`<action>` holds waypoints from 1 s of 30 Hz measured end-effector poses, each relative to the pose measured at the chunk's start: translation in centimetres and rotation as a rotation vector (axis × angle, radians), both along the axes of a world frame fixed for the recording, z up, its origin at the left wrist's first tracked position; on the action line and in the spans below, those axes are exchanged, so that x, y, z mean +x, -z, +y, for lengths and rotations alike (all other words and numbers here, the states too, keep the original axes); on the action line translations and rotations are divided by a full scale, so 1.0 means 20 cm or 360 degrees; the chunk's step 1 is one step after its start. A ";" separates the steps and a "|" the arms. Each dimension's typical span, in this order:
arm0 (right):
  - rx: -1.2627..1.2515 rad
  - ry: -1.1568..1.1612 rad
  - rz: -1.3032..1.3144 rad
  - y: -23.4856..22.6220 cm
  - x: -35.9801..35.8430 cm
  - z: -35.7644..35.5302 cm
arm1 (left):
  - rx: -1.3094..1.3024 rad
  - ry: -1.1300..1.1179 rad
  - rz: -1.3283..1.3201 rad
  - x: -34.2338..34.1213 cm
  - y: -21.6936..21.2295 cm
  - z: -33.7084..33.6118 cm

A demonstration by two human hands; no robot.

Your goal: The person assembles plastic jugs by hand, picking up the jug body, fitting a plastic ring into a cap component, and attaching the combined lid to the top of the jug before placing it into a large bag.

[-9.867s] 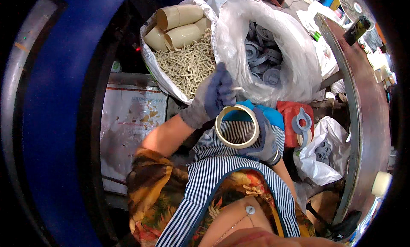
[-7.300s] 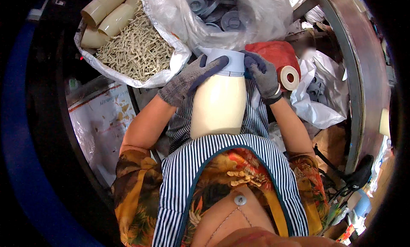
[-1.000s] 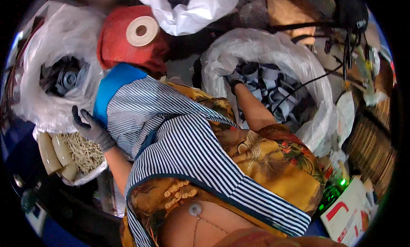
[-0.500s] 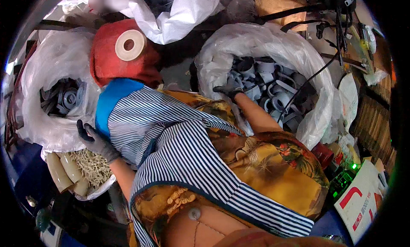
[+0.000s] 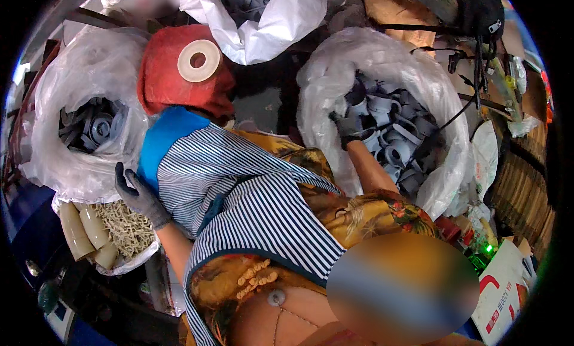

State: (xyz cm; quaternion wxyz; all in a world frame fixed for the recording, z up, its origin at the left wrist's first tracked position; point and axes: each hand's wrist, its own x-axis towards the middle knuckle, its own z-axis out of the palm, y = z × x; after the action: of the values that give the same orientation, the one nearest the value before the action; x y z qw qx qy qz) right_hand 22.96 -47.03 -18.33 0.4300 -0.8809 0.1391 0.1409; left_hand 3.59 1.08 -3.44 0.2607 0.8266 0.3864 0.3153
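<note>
Inside the wide, cloudy plastic bag [image 5: 326,86], by its left inner wall, the dark-grey-gloved right hand [image 5: 347,129] lay against loose grey plastic collar-shaped parts [image 5: 397,128]; whether its fingers gripped one could not be told. Well to the left of the bag, the grey-gloved left hand [image 5: 140,198] was bare of any part, fingers parted, beside the blue-and-white striped fabric apron [image 5: 287,208]. Also left of the bag sat a red cloth-covered bundle [image 5: 158,65] bearing a flat cream ring [image 5: 199,61]. Working well there, it seemed, meant choosing a part lying free on top, pinching its rim, turning it loose from its neighbours before lifting, and staying clear of the thin black cord [image 5: 455,116] crossing the bag's right side.
</note>
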 end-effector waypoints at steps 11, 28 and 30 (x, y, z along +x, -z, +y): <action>-0.0868 -0.0328 0.0269 0.21 0.19 -0.03 | -0.0086 0.0014 -0.0022 -0.05 0.01 0.05; -0.0943 -0.2159 0.0154 -0.10 -0.60 -0.15 | -0.0164 -0.0048 0.0007 -0.06 -0.01 0.06; -0.0964 -0.2102 0.0163 -0.07 -0.62 -0.10 | -0.0163 0.0014 0.0024 -0.03 0.01 0.08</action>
State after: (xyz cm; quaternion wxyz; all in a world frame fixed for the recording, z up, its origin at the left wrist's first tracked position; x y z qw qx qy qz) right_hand 10.56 -49.03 -17.02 -0.0144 -0.8538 -0.3688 0.3672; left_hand 3.05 2.74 -3.60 0.3012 0.8161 0.4005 0.2878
